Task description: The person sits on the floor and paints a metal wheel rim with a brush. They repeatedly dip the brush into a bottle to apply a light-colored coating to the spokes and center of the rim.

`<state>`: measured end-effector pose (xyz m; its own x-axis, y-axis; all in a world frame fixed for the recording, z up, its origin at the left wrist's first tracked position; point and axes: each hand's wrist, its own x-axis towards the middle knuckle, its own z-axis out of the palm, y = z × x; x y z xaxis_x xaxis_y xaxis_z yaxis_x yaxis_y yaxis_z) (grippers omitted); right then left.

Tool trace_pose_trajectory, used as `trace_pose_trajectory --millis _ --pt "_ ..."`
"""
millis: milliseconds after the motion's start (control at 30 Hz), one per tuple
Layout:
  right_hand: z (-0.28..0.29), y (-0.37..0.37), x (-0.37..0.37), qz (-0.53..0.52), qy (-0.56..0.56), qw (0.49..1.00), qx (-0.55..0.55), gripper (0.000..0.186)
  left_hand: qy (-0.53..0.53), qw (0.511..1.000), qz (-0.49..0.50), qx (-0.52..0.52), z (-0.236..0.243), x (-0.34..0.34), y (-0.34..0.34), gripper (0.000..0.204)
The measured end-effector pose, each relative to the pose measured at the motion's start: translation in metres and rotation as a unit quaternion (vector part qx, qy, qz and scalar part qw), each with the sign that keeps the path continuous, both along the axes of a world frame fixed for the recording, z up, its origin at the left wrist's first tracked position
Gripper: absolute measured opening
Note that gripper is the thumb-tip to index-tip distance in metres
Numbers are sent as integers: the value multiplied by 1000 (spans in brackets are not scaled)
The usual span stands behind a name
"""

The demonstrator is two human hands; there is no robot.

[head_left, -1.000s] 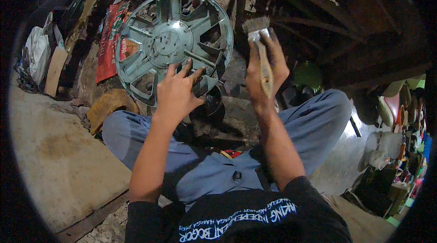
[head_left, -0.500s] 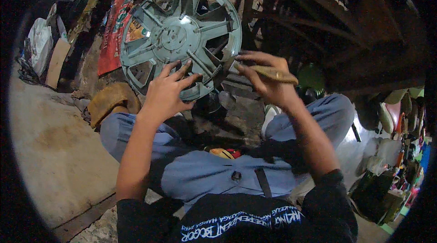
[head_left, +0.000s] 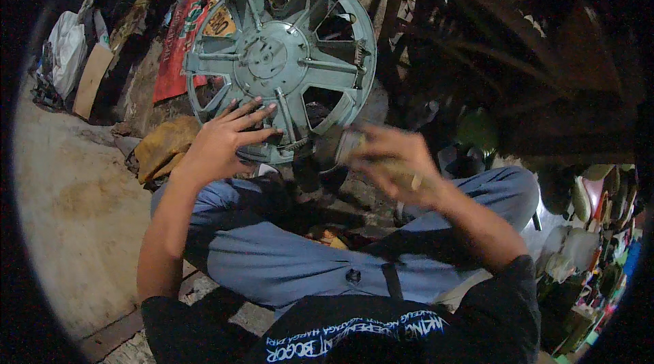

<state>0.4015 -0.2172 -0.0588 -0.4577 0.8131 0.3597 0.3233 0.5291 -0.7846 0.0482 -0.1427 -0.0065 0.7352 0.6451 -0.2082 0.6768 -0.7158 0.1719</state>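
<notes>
We've lowered the paintbrush (head_left: 381, 163), right hand (head_left: 398, 163) clamped on it; left hand (head_left: 225, 139) spread flat, bracing hubcap (head_left: 279, 64).

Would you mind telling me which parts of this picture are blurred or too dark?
Head view: the right hand and the brush it holds are motion-blurred; the left hand on the wheel cover is sharp; the upper right is in deep shadow; the fisheye bends the edges.
</notes>
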Motion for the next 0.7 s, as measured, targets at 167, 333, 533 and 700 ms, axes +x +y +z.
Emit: trace_pose_trajectory --millis 167,333,533,700 --pt "17 66 31 -213 83 973 4 23 13 1000 7 -21 0 -12 -1 85" --pt "-10 44 19 -123 5 991 57 22 24 998 -7 -53 7 -17 11 84" --pt "8 19 4 -86 12 996 -24 20 98 995 -1 10 25 -23 5 77" --pt "2 17 -3 -98 16 995 -16 15 20 990 136 -33 40 9 13 75"
